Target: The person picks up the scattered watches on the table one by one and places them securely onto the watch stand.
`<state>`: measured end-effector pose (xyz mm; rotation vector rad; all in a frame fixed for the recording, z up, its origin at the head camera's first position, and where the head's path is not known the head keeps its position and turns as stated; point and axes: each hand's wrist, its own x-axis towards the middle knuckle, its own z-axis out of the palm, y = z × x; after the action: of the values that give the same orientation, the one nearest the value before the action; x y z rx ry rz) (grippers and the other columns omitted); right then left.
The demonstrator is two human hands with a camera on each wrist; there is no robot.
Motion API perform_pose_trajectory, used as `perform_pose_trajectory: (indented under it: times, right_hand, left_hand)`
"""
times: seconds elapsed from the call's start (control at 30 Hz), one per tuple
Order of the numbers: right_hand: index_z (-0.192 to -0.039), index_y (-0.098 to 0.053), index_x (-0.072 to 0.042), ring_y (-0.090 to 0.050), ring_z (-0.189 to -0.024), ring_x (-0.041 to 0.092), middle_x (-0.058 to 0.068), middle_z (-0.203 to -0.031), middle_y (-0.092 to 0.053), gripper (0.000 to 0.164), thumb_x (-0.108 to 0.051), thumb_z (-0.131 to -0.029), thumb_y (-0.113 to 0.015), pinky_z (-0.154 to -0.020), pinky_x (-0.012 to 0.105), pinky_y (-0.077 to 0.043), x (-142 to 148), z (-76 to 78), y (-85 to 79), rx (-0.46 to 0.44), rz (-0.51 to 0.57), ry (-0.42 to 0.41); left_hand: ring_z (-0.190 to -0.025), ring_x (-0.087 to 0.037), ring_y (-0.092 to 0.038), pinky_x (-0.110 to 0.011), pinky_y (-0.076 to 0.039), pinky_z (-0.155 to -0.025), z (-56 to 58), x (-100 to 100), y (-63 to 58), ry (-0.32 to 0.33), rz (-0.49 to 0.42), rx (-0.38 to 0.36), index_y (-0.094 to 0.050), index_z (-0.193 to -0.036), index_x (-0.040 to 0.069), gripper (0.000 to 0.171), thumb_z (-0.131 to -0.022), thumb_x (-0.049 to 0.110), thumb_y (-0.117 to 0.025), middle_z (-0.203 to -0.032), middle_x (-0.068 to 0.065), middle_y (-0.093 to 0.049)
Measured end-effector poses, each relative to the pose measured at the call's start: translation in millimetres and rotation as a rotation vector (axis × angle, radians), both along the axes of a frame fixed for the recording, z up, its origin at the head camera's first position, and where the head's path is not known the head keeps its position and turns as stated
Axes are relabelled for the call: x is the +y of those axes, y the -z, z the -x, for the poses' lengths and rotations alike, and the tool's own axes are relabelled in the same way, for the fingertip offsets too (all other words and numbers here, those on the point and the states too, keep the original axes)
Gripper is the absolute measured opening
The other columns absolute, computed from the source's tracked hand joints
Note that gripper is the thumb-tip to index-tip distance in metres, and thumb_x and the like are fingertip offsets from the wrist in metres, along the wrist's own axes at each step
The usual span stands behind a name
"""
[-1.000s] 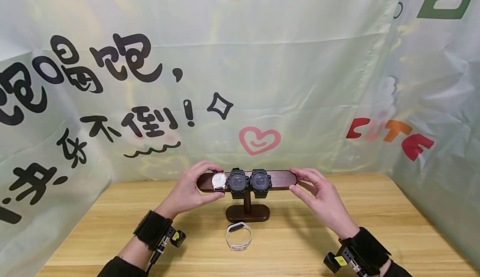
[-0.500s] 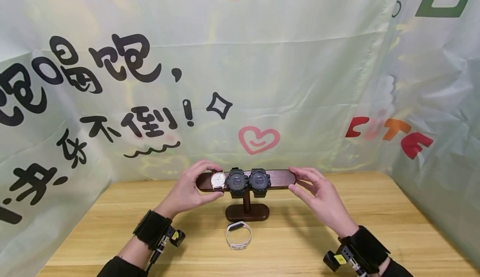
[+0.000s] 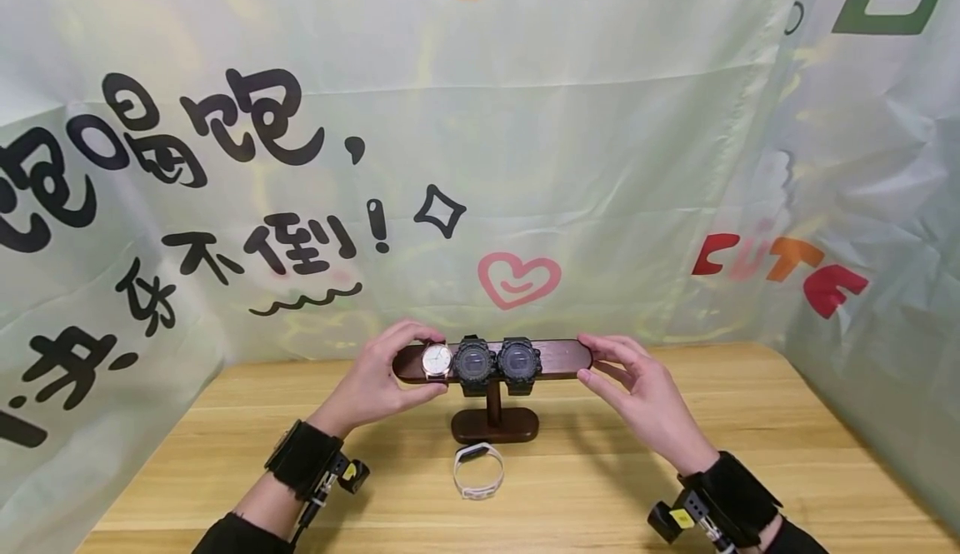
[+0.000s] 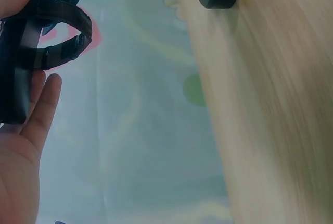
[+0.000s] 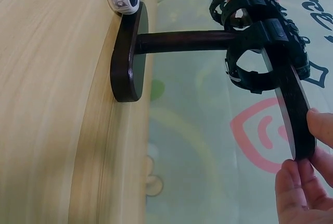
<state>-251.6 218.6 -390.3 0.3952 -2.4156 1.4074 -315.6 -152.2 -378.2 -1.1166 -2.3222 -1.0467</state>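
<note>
A: Finger state?
B: Left hand [image 3: 373,383] and right hand [image 3: 645,386]: fingers clamped at opposite ends of the watch stand [image 3: 564,360], lower centre of the head view.
A: On it?
B: White-faced watch [image 3: 437,361] leftmost, two black watches [image 3: 475,362] alongside.

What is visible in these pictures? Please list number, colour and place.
Watch stand: one, dark brown, upright on the table.
White-dial watch: one, white with dark strap, at the stand's left.
Digital watches: two, black, side by side mid-bar.
Fitness band: one, white with dark insert, in front of the stand.
Table: one, light wood, beneath the stand.
Printed cloth: at least two panels, pale green, behind and beside the table.
Camera cuffs: two, black, one per wrist.
Sleeves: two, black, lower edge.
Left hand: one, bare, gripping bar's left end.
Right hand: one, bare, gripping bar's right end.
</note>
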Motion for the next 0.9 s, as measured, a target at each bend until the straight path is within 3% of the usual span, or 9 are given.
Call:
perform_pose_trajectory:
  times: [0.3,0.57,0.73,0.9]
  right_hand:
    - [-0.146,-0.066,-0.012,-0.065,-0.124,0.017,0.008,-0.141,-0.064,0.046,-0.02,-0.102,-0.076,-0.114,0.037,-0.056,4.4,-1.7,-3.1,-0.011,-0.019,-0.018]
    - [-0.146,-0.066,-0.014,-0.063,-0.12,0.007,0.007,-0.14,-0.065,0.04,-0.027,-0.108,-0.068,-0.105,0.015,-0.055,15.0,-4.9,-12.2,-0.024,-0.056,-0.083]
    - [-0.143,-0.068,-0.017,-0.065,-0.121,0.005,0.006,-0.138,-0.067,0.036,-0.028,-0.109,-0.065,-0.103,0.018,-0.056,23.0,-7.4,-22.4,-0.018,-0.095,-0.079]
    - [-0.143,-0.068,-0.02,-0.064,-0.121,-0.001,0.004,-0.138,-0.068,0.034,-0.03,-0.11,-0.062,-0.101,0.018,-0.057,31.4,-9.4,-32.3,-0.008,-0.119,-0.075]
  left_hand:
    - [-0.12,-0.016,-0.066,-0.032,-0.063,-0.098,-4.9,1.7,-0.9,-0.037,0.028,0.024,-0.067,-0.135,0.02,0.067,-0.076,0.018,-0.098,-0.134,0.002,-0.069]
    - [-0.125,-0.018,-0.065,-0.042,-0.06,-0.104,-13.1,1.5,-0.8,-0.087,0.042,0.074,-0.066,-0.139,0.021,0.068,-0.078,0.024,-0.097,-0.137,0.002,-0.068]
    - [-0.128,-0.018,-0.063,-0.046,-0.057,-0.109,-21.6,-0.1,-4.9,-0.116,0.019,0.101,-0.066,-0.14,0.021,0.068,-0.08,0.026,-0.096,-0.139,0.002,-0.067]
    - [-0.13,-0.016,-0.062,-0.041,-0.052,-0.116,-32.0,-1.1,-11.4,-0.132,-0.035,0.116,-0.066,-0.139,0.02,0.066,-0.08,0.023,-0.096,-0.138,0.002,-0.068]
